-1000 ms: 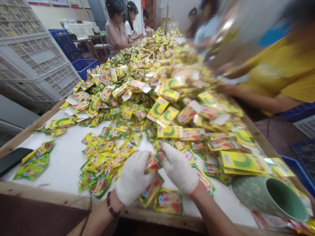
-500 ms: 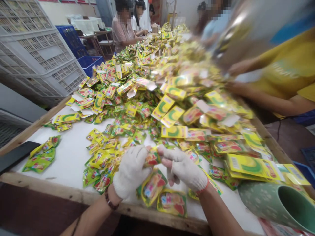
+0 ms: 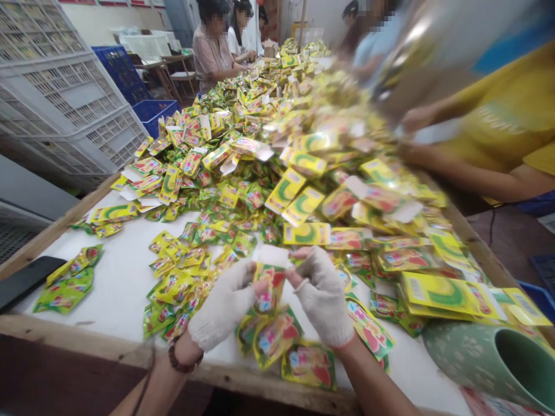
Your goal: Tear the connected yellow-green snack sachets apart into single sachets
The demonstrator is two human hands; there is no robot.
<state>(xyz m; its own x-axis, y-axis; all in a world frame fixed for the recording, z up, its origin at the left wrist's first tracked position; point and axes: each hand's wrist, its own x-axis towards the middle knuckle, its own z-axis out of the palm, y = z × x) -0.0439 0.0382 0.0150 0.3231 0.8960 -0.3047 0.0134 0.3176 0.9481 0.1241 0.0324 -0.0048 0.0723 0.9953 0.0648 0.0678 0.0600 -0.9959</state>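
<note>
Box pinched by left hand.

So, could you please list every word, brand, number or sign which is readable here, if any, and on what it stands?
No text reads with certainty.
Held box: lettering blurred and partly hidden.
Frontmost packet: large pale letters, too blurred.
Yellow box at right: barcode visible; any digits too small.
Yellow shirt: pale marks, blurred.
Wall sheets: cut off, unreadable.
</note>
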